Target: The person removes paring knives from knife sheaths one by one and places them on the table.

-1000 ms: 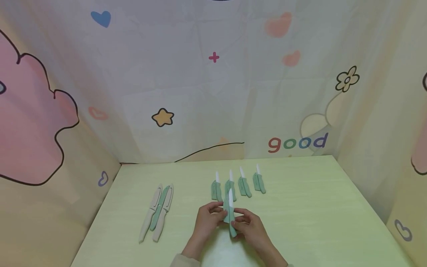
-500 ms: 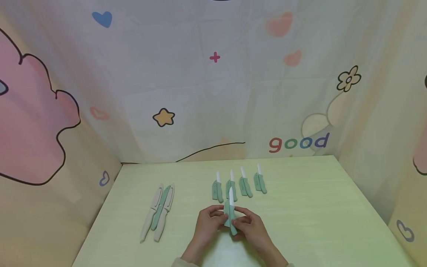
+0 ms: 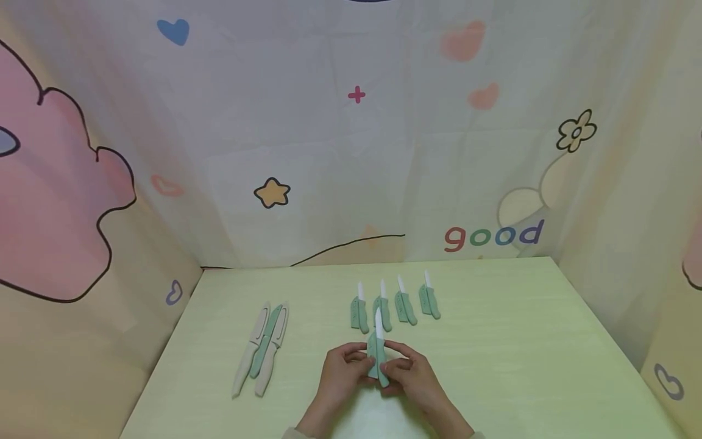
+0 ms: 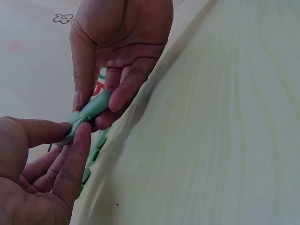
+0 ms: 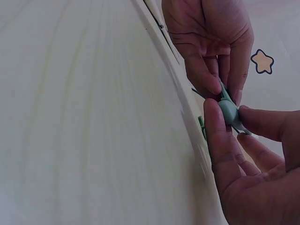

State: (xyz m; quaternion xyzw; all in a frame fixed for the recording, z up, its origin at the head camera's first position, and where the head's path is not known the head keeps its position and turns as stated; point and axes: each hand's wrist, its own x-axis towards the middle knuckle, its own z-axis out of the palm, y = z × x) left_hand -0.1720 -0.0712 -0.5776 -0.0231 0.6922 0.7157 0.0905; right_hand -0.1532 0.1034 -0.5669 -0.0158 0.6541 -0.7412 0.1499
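Note:
Held up over the table is a small knife (image 3: pixel 382 366) with a green handle and white blade, the blade pointing away from me. A green sheath (image 3: pixel 372 356) lies alongside the handle, on its left. My left hand (image 3: pixel 341 369) pinches the sheath between thumb and fingers. My right hand (image 3: pixel 412 371) grips the handle, its thumb on top. In the left wrist view both hands meet at the green handle (image 4: pixel 99 104); in the right wrist view its rounded butt (image 5: pixel 228 111) sits between the right fingertips. The blade is mostly hidden in the wrist views.
Beyond the hands, several similar green knives (image 3: pixel 404 308) stand in a row on the pale table (image 3: pixel 493 366), white blades pointing away. At left lie two beige sheathed knives (image 3: pixel 248 360) with a green one (image 3: pixel 265 344) between them. A printed curtain (image 3: pixel 307 122) hangs behind.
The sheath has slid slightly toward me along the handle, and the knife has shifted a little left. Both hands keep their hold. The table knives have not moved; the head view has shifted slightly.

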